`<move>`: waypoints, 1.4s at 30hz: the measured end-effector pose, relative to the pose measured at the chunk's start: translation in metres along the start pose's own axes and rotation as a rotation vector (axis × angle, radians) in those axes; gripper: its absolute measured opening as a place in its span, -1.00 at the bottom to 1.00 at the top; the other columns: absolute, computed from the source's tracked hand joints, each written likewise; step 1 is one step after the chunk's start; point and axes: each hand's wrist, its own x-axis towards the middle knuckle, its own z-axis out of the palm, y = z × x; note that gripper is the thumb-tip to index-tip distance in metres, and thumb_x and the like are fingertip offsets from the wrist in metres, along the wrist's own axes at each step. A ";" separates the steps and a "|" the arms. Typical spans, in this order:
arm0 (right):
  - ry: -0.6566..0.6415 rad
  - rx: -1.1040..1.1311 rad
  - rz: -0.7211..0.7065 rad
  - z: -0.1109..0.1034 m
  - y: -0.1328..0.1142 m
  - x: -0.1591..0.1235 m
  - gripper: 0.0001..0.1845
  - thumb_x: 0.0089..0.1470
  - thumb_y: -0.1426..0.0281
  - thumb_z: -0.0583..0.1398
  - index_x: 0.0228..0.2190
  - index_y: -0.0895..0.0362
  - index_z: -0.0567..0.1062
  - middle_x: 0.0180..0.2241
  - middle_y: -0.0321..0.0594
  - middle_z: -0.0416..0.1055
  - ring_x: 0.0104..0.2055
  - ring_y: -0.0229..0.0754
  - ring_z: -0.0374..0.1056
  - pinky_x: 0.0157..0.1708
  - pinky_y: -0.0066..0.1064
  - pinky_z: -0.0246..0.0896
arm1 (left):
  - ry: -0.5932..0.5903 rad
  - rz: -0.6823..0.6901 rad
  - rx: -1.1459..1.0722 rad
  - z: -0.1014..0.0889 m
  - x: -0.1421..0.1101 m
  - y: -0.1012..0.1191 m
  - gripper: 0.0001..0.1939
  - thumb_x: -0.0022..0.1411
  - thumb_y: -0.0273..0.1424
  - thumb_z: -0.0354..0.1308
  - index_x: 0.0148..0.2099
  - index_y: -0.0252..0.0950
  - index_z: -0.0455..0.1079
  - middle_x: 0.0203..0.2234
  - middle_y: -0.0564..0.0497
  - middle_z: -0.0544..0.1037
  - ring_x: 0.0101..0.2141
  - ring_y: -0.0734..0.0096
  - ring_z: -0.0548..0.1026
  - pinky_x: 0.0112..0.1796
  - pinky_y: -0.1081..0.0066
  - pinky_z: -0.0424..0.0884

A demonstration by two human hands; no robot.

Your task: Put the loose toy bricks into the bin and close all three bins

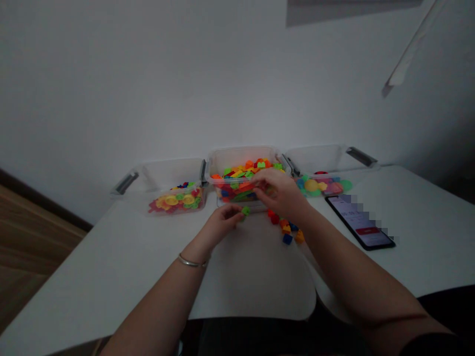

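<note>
My left hand (221, 223) rests on the white table (111, 267) with its fingers pinched on a small green block (245, 210). A thin bangle sits on that wrist. My right hand (279, 190) hovers at the front edge of the middle clear bin (241, 154), which is full of bright plastic blocks; its fingers curl downward, and what they hold, if anything, is hidden. A short row of red, orange and blue blocks (286, 229) lies on the table just under my right wrist.
A left clear bin (163, 170) holds red, yellow and green pieces. A right clear bin (326, 158) holds round pastel pieces. A phone (359, 221) with a lit screen lies to the right. The table's front edge has a curved cut-out near my body.
</note>
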 end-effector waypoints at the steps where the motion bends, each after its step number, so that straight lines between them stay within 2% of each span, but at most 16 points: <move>1: -0.054 0.010 -0.003 0.003 -0.003 -0.001 -0.84 0.11 0.43 0.14 -0.24 0.13 0.48 -0.19 -0.11 0.49 -0.09 -0.09 0.37 -0.03 -0.23 0.24 | 0.015 -0.045 -0.081 -0.001 0.001 0.000 -0.61 -0.06 -0.13 0.37 -0.28 -0.29 0.43 -0.45 0.08 0.47 -0.48 0.52 0.38 -0.46 0.51 0.25; 5: -0.216 0.009 0.031 0.020 -0.010 -0.007 -0.76 0.08 0.49 0.17 -0.16 0.11 0.47 -0.10 -0.12 0.47 0.01 -0.10 0.32 0.03 -0.21 0.20 | 0.073 -0.166 -0.314 -0.006 0.003 -0.002 -0.53 -0.18 -0.14 0.45 -0.28 -0.30 0.42 -0.43 0.07 0.49 -0.44 0.51 0.43 -0.49 0.55 0.22; 10: -0.346 -0.029 0.028 0.040 -0.009 -0.014 -0.69 0.06 0.56 0.16 -0.12 0.17 0.46 -0.08 -0.06 0.44 0.01 -0.10 0.32 0.02 -0.23 0.22 | 0.070 -0.186 -0.367 -0.007 0.005 -0.005 -0.54 -0.18 -0.21 0.48 -0.25 -0.33 0.48 -0.44 0.06 0.51 -0.47 0.54 0.42 -0.51 0.55 0.19; 16: -0.389 -0.065 0.086 0.043 -0.009 -0.015 -0.75 0.07 0.56 0.15 -0.17 0.18 0.45 -0.13 -0.08 0.44 -0.05 -0.10 0.34 -0.05 -0.29 0.21 | 0.078 -0.168 -0.290 -0.007 0.007 -0.011 -0.58 -0.13 -0.22 0.44 -0.24 -0.33 0.49 -0.46 0.06 0.52 -0.48 0.54 0.42 -0.49 0.55 0.18; 22: -0.468 -0.067 0.149 0.048 -0.004 -0.016 -0.82 0.06 0.54 0.17 -0.23 0.17 0.44 -0.22 -0.12 0.45 -0.16 -0.13 0.33 -0.18 -0.34 0.17 | -0.004 -0.245 -0.268 -0.006 0.005 -0.009 -0.55 -0.22 -0.22 0.47 -0.30 -0.35 0.48 -0.54 0.10 0.47 -0.56 0.60 0.34 -0.53 0.55 0.14; 28: -0.485 -0.077 0.136 0.046 -0.001 -0.015 -0.83 0.06 0.55 0.13 -0.27 0.17 0.44 -0.24 -0.16 0.43 -0.21 -0.17 0.32 -0.22 -0.38 0.15 | -0.030 -0.241 -0.264 -0.005 0.004 -0.008 -0.54 -0.23 -0.23 0.49 -0.28 -0.35 0.50 -0.48 0.06 0.51 -0.53 0.60 0.37 -0.50 0.55 0.21; 32: -0.438 0.005 0.059 0.035 -0.002 -0.010 -0.81 0.06 0.59 0.13 -0.29 0.16 0.47 -0.20 -0.16 0.44 -0.15 -0.19 0.34 -0.15 -0.39 0.19 | -0.041 -0.223 -0.333 -0.004 0.004 -0.006 -0.56 -0.24 -0.29 0.50 -0.28 -0.34 0.49 -0.44 0.04 0.53 -0.44 0.53 0.45 -0.43 0.54 0.30; 35: -0.340 0.069 -0.017 0.021 0.002 -0.004 -0.80 0.04 0.59 0.15 -0.31 0.12 0.50 -0.25 -0.22 0.49 -0.16 -0.20 0.36 -0.13 -0.37 0.23 | -0.041 -0.196 -0.380 -0.004 0.001 -0.001 -0.60 -0.24 -0.30 0.50 -0.34 -0.33 0.46 -0.43 0.05 0.54 -0.41 0.50 0.47 -0.40 0.53 0.34; 38: -0.120 0.061 -0.060 0.004 0.011 0.000 -0.79 0.00 0.58 0.17 -0.32 0.10 0.51 -0.27 -0.22 0.51 -0.22 -0.20 0.39 -0.19 -0.35 0.29 | -0.049 -0.181 -0.402 -0.004 -0.001 0.003 -0.62 -0.22 -0.31 0.50 -0.34 -0.32 0.46 -0.41 0.05 0.54 -0.39 0.51 0.48 -0.37 0.52 0.36; 42: 0.249 -0.014 0.023 -0.017 0.029 0.002 -0.78 0.02 0.53 0.16 -0.28 0.10 0.54 -0.22 -0.14 0.51 -0.20 -0.15 0.42 -0.25 -0.31 0.37 | -0.029 -0.155 -0.405 -0.003 -0.001 0.001 -0.62 -0.21 -0.38 0.49 -0.29 -0.32 0.48 -0.40 0.06 0.52 -0.38 0.52 0.46 -0.30 0.48 0.36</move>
